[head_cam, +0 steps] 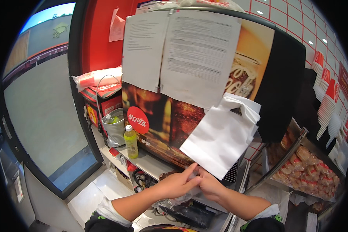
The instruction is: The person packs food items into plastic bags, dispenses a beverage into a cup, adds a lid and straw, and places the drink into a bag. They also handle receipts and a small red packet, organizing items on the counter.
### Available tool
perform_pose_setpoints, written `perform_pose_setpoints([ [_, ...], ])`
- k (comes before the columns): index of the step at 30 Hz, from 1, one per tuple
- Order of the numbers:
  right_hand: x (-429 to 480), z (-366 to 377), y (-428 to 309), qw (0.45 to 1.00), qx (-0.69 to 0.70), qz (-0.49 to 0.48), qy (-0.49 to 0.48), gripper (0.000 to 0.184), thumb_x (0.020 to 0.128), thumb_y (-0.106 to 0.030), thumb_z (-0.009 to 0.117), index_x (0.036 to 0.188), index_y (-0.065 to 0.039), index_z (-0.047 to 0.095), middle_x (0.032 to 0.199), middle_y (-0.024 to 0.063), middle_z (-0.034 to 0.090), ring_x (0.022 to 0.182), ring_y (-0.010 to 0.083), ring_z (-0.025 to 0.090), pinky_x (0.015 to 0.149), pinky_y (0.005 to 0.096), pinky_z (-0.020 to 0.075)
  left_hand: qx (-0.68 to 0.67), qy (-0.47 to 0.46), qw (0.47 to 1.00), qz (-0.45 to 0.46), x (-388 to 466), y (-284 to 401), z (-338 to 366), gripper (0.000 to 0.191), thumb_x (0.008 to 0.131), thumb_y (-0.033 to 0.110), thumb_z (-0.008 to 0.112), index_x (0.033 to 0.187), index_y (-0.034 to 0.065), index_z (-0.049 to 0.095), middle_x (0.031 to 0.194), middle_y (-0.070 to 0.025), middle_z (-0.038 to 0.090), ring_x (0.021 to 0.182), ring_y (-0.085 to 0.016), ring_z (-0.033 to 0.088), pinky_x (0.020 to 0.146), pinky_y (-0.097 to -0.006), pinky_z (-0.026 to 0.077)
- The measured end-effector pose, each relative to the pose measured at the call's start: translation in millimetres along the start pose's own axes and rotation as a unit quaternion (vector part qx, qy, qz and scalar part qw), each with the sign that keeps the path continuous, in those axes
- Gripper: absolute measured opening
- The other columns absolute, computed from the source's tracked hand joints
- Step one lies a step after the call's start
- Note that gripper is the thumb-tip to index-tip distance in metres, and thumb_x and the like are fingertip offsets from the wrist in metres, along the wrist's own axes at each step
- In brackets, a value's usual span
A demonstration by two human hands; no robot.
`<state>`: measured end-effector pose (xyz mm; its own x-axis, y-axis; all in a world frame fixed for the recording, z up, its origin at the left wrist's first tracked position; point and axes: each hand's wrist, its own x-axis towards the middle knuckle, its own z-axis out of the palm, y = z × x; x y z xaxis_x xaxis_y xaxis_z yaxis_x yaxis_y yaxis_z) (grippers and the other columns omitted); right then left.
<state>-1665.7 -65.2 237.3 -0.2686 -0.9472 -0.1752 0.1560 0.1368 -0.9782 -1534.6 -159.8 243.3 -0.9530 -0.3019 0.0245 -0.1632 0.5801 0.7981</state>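
Observation:
My left hand (pixel 178 184) and my right hand (pixel 211 184) meet in front of a drink dispenser, below a bundle of white bags (pixel 219 136) hanging on its side. Thin clear plastic (pixel 188 193) shows between and beneath them. The right fingers curl around part of that plastic. On the left hand, index finger and thumb stretch toward the right fingers; its other fingers are partly hidden, so its hold is unclear. The dispenser's printed panel (pixel 159 116) carries sheets of paper (pixel 200 55) covered in writing.
A bottle of yellow-green drink (pixel 130 142) stands on a ledge beside a dented metal bucket (pixel 114 126). Wrapped red cups (pixel 98 79) lie on a red delivery bag (pixel 100 98). To the right are packaged buns (pixel 307 171), a metal rail (pixel 281 159) and stacked paper cups (pixel 329 105). Black plastic (pixel 188 214) lies low down.

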Motion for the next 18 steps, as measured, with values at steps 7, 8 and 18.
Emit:
perform_pose_setpoints([
  [7, 26.6, 59.0, -12.7, 0.989, -0.063, 0.040, -0.129, 0.056, 0.081, -0.002, 0.057, 0.128, -0.008, 0.028, 0.079, 0.0031, 0.056, 0.076, 0.0106, 0.055, 0.074, 0.0244, 0.0415, -0.292, 0.285, 0.912, -0.037, -47.8, -133.1, -38.5, 0.047, 0.092, 0.040, 0.049, 0.131, 0.0145, 0.042, 0.092, -0.0021, 0.062, 0.083, -0.012, 0.059, 0.068, -0.0291, 0.051],
  [8, 28.1, 68.6, -15.4, 0.984, -0.074, 0.027, -0.157, 0.057, 0.081, -0.002, 0.057, 0.128, -0.009, 0.027, 0.078, 0.0023, 0.054, 0.075, 0.0097, 0.053, 0.070, 0.0229, 0.0413, -0.348, 0.279, 0.893, -0.066, -56.5, -154.5, -27.8, 0.049, 0.092, 0.041, 0.048, 0.130, 0.0117, 0.041, 0.100, -0.0068, 0.059, 0.085, -0.015, 0.059, 0.069, -0.0308, 0.052],
  [18, 54.0, 178.3, -68.8, 0.862, -0.374, -0.025, -0.343, 0.061, 0.076, -0.010, 0.055, 0.128, -0.011, 0.023, 0.065, 0.0021, 0.046, 0.060, 0.0165, 0.049, 0.056, 0.0303, 0.0394, -0.835, -0.126, 0.527, -0.094, -105.1, -215.2, 29.1, 0.065, 0.085, 0.055, 0.043, 0.132, 0.0105, 0.037, 0.126, -0.0144, 0.048, 0.109, -0.034, 0.052, 0.088, -0.0561, 0.043],
])
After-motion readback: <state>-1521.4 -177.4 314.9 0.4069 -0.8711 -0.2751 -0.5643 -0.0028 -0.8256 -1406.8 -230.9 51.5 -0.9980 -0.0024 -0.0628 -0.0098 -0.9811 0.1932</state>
